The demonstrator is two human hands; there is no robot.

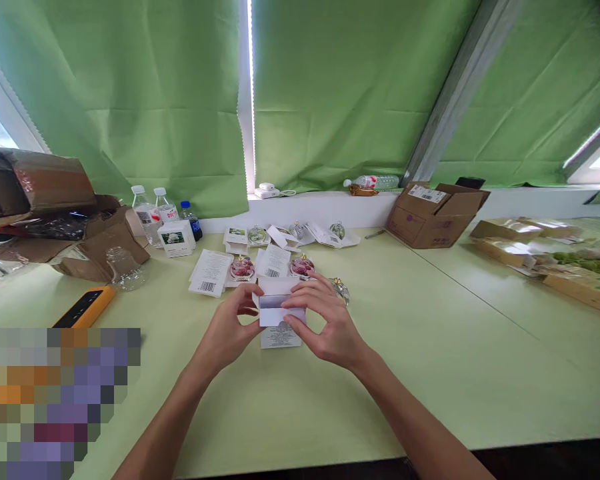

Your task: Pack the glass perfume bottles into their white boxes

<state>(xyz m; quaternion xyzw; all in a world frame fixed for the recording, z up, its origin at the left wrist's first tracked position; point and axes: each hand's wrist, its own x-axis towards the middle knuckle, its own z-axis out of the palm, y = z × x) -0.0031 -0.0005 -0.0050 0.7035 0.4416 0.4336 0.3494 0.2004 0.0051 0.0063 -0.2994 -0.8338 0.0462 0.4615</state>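
A small white carton with its top flap open is gripped from both sides above the pale green table. My left hand pinches its left edge, fingers curled. My right hand wraps its right side, with the thumb under the flap. A flat printed white carton lies on the table right under it. Just behind stand two round glass bottles with pink contents, and a clear one peeks out behind my right hand.
More flat cartons, an upright white box and small glass bottles lie further back. Water bottles and torn cardboard are at the left, an orange device front left. An open cardboard box and trays sit right.
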